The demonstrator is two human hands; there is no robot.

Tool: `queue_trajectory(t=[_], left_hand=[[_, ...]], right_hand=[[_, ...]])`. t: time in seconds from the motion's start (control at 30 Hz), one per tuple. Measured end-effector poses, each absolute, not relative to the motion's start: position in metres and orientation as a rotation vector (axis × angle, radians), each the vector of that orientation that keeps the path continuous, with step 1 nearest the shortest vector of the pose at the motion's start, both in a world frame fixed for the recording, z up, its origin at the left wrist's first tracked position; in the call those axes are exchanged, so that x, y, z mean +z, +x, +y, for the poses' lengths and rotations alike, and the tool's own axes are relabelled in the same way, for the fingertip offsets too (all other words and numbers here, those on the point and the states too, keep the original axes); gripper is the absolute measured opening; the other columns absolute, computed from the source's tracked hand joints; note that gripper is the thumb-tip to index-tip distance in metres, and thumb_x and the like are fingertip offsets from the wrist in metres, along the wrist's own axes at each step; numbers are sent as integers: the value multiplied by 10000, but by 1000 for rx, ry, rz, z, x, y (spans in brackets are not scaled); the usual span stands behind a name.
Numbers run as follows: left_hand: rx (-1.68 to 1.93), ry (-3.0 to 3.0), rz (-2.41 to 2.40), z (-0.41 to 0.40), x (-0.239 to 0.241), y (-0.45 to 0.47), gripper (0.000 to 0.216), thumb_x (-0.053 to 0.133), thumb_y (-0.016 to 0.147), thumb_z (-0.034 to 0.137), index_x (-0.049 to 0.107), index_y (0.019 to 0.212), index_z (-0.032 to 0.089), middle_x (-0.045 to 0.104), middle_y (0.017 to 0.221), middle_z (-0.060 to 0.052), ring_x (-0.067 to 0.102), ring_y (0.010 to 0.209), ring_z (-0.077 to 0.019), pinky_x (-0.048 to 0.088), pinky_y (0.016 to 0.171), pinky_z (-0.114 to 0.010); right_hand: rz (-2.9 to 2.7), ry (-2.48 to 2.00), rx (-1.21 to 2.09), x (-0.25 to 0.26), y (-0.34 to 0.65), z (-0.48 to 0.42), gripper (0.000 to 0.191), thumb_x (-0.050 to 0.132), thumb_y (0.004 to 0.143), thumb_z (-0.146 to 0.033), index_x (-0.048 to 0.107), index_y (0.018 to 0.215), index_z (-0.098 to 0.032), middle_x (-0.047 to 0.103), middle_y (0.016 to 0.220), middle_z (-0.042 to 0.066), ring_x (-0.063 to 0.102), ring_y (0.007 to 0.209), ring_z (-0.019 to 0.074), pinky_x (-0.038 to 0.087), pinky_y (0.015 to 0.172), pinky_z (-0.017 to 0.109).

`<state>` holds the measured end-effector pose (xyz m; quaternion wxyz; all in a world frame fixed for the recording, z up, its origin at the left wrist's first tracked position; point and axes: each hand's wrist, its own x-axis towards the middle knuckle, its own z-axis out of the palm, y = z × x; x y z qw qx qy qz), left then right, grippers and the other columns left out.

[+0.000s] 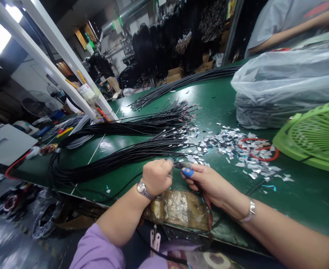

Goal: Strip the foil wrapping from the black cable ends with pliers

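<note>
My left hand (157, 175), with a watch at the wrist, is closed in a fist around a black cable (130, 182), which trails off to the left over the table edge. Just right of it, my right hand (206, 181) pinches the cable's end between thumb and fingers. A blue wrap (188, 172) covers the right thumb tip. The fingertips of both hands nearly meet, and the fine detail of the cable end between them is hidden. Beneath the hands, a pad wrapped in brown tape (181, 209) lies at the table's front edge.
Bundles of black cables (119, 157) with stripped ends lie on the green table (307, 201). Silvery scraps (226, 140) and a red-orange loop (270, 156) are to the right. A green fan (318, 134), a plastic-covered stack (287, 86) and another person's arm (293, 35) are beyond.
</note>
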<state>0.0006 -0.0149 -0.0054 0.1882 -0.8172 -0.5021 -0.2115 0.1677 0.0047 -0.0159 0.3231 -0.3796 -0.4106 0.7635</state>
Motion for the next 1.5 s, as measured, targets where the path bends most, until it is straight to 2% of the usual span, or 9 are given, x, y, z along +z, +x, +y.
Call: queue_trajectory(t=[0.3, 0.47, 0.57, 0.7, 0.8, 0.93, 1.17, 1.33, 1.5], left_hand=[[-908, -2560, -1820, -11, -3, -3, 204, 481, 849, 290, 612, 744, 174, 642, 659, -32, 569, 594, -126, 413, 573, -227], [-1156, -2659, -2047, -7, -7, -7, 174, 540, 816, 302, 602, 731, 163, 611, 628, 3, 519, 567, -101, 383, 543, -205], [-1068, -2714, -2052, -8, -6, -7, 169, 546, 811, 299, 615, 737, 163, 601, 615, 11, 504, 557, -97, 379, 545, -202], [-761, -2813, -1774, -11, 2, -7, 199, 513, 835, 306, 656, 776, 180, 646, 682, -18, 562, 612, -119, 402, 586, -217], [-626, -2900, -1517, -11, 6, -9, 214, 488, 842, 291, 667, 792, 184, 657, 697, -38, 593, 654, -137, 423, 619, -233], [-819, -3094, -1573, -6, 4, -10, 205, 502, 836, 306, 655, 821, 170, 673, 745, -49, 605, 684, -134, 449, 652, -235], [-1466, -2956, -2593, 0, 0, -3, 331, 597, 731, 481, 536, 754, 156, 558, 536, 30, 419, 356, -50, 311, 363, -172], [-1511, -2974, -2642, 0, 0, -1, 398, 622, 682, 537, 522, 710, 153, 538, 515, 36, 415, 357, -41, 307, 363, -163], [-1424, -2901, -2579, -1, -5, 1, 296, 601, 729, 447, 548, 748, 157, 551, 533, 27, 466, 403, -65, 357, 407, -181]], right_hand=[[-1296, -1028, 1840, -19, 171, 7, 318, 697, 628, -484, 594, 651, -184, 406, 460, -66, 297, 418, 67, 197, 414, 231], [-1487, -991, 1536, -16, 176, 14, 329, 727, 596, -462, 636, 784, -208, 613, 665, 4, 542, 623, 166, 442, 582, 300], [-1535, -996, 1408, -15, 179, 18, 313, 702, 620, -491, 633, 753, -217, 653, 734, 29, 583, 730, 211, 474, 683, 342], [-1509, -1044, 1506, -16, 181, 19, 267, 706, 605, -443, 593, 627, -202, 580, 604, -7, 484, 563, 129, 410, 534, 262], [-1346, -1044, 1879, -17, 181, 18, 264, 684, 609, -393, 508, 584, -197, 450, 484, -57, 303, 417, 57, 224, 387, 198], [-1177, -962, 2172, -16, 180, 18, 320, 685, 615, -383, 423, 568, -204, 376, 450, -84, 223, 391, 37, 139, 371, 187], [-1463, -936, 1481, -17, 180, 17, 359, 734, 605, -410, 593, 872, -216, 615, 786, 12, 438, 550, 112, 381, 513, 266], [-1531, -964, 1276, -26, 177, 14, 316, 665, 698, -370, 576, 971, -237, 642, 774, 17, 538, 622, 161, 449, 607, 320], [-1440, -968, 1360, -26, 173, 15, 364, 691, 651, -353, 538, 959, -236, 628, 712, -5, 549, 620, 153, 439, 592, 300]])
